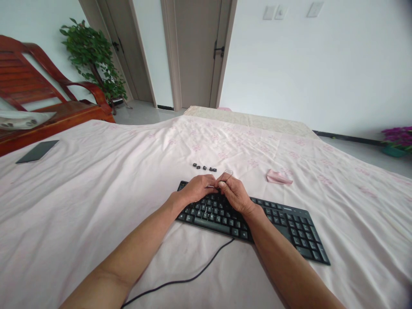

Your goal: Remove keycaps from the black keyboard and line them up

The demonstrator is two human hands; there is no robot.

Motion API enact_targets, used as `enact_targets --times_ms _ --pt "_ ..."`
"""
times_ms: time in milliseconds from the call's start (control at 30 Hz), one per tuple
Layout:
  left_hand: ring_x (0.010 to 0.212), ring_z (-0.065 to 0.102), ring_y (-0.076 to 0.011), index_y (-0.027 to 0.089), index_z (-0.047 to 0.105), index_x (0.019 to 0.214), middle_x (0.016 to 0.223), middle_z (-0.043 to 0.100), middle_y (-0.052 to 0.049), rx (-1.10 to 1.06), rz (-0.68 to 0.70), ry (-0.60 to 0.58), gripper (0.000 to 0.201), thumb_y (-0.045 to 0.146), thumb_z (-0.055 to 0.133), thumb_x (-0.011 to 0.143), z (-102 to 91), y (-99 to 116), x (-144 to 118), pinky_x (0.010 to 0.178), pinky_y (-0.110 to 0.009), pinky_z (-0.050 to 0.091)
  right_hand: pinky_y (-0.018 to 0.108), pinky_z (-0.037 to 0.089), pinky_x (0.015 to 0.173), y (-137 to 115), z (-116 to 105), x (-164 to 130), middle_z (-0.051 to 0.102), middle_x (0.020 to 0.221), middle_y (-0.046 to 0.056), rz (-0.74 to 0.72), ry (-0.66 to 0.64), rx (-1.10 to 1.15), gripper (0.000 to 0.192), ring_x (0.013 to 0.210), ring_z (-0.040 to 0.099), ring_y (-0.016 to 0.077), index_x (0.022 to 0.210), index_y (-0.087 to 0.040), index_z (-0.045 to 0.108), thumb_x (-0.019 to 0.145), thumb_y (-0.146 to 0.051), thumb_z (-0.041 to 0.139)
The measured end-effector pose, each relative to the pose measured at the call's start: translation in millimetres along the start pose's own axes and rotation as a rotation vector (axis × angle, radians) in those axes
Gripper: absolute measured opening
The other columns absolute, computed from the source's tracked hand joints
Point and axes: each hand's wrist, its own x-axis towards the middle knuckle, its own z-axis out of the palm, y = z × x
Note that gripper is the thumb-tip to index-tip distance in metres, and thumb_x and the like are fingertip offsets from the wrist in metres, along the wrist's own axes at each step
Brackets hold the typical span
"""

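A black wired keyboard (283, 223) lies on a pale pink sheet (96, 193). Both my hands rest over its upper left part. My right hand (236, 195) pinches a thin wire keycap puller (225, 175), its clear handle sticking up. My left hand (196, 189) lies on the keys and touches the puller's metal end with its fingertips. Several loose black keycaps (204, 167) sit in a row on the sheet just beyond the keyboard.
A folded pink cloth (278, 177) lies right of the keycaps. The keyboard's cable (193, 274) trails toward me. A dark phone (37, 151) lies far left, beside a wooden chair (48, 94). A potted plant (93, 60) and doors stand behind.
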Motion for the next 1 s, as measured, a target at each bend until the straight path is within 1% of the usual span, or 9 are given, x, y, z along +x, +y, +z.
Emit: enact_targets --times_ms 100,233,333,467,633,700,800,867,1000 --pt "0.084 0.06 -0.014 0.021 0.072 0.091 0.085 0.062 0.0 0.022 0.03 0.028 0.016 0.03 0.059 0.091 1.8 2 -1 0.077 -0.023 0.044 0.03 0.047 0.072 -3 1 -1 0.057 0.082 0.004 -0.015 0.025 -0.003 0.029 0.077 0.056 0.0156 0.083 -0.021 0.057 0.1 -0.036 0.04" --pt "0.084 0.061 -0.0139 0.021 0.072 0.091 0.085 0.064 0.0 0.047 0.044 0.054 0.019 0.032 0.056 0.092 0.5 10 -1 0.077 -0.023 0.044 0.028 0.047 0.066 -5 1 -3 0.055 0.081 0.002 0.05 0.12 -0.009 0.029 0.066 0.054 0.0129 0.09 -0.021 0.058 0.1 -0.039 0.038" --pt "0.088 0.062 -0.0151 0.022 0.072 0.095 0.09 0.068 0.0 0.035 -0.026 0.062 0.017 0.031 0.058 0.091 -1.9 14 0 0.08 -0.024 0.045 0.028 0.046 0.063 -5 2 -3 0.056 0.081 0.002 0.093 0.138 -0.017 0.033 0.063 0.053 0.0128 0.088 -0.021 0.058 0.1 -0.044 0.038" --pt "0.087 0.064 -0.0163 0.021 0.072 0.094 0.092 0.071 0.0 0.002 -0.112 0.067 0.015 0.029 0.069 0.082 -2.7 15 0 0.082 -0.025 0.046 0.028 0.046 0.062 -4 3 -1 0.058 0.077 0.002 0.162 0.157 -0.012 0.035 0.062 0.053 0.0134 0.087 -0.021 0.059 0.099 -0.048 0.038" --pt "0.084 0.064 -0.0154 0.02 0.072 0.09 0.087 0.071 0.001 -0.017 -0.168 0.117 0.012 0.025 0.07 0.079 -1.1 16 -1 0.08 -0.025 0.047 0.03 0.047 0.066 -7 3 -1 0.06 0.082 0.004 0.106 0.139 -0.004 0.036 0.069 0.056 0.0156 0.089 -0.021 0.062 0.098 -0.046 0.039" --pt "0.083 0.065 -0.0156 0.02 0.073 0.089 0.086 0.071 0.001 -0.011 -0.176 0.112 0.011 0.025 0.071 0.079 -1.4 17 -1 0.078 -0.025 0.046 0.03 0.047 0.068 -8 3 -1 0.061 0.082 0.005 0.087 0.149 0.005 0.034 0.072 0.057 0.0164 0.088 -0.021 0.063 0.098 -0.044 0.04" --pt "0.082 0.065 -0.0164 0.02 0.073 0.089 0.085 0.071 0.0 0.003 -0.184 0.095 0.012 0.025 0.071 0.078 -1.8 20 1 0.077 -0.025 0.047 0.029 0.047 0.066 -10 3 -1 0.06 0.082 0.004 0.094 0.152 0.051 0.032 0.071 0.057 0.0155 0.087 -0.021 0.063 0.098 -0.043 0.042" --pt "0.082 0.065 -0.0168 0.021 0.074 0.09 0.086 0.072 0.0 0.02 -0.18 0.093 0.013 0.025 0.07 0.079 -1.3 23 2 0.078 -0.026 0.047 0.028 0.046 0.063 -10 3 -1 0.059 0.079 0.003 0.133 0.165 0.089 0.033 0.067 0.056 0.0142 0.085 -0.02 0.063 0.097 -0.044 0.043" --pt "0.088 0.065 -0.0173 0.022 0.075 0.093 0.091 0.072 -0.001 0.027 -0.168 0.102 0.014 0.024 0.067 0.082 1.0 28 5 0.083 -0.027 0.047 0.025 0.043 0.054 -8 3 -1 0.055 0.065 -0.001 0.278 0.256 0.151 0.033 0.055 0.051 0.0119 0.086 -0.02 0.06 0.096 -0.048 0.045"
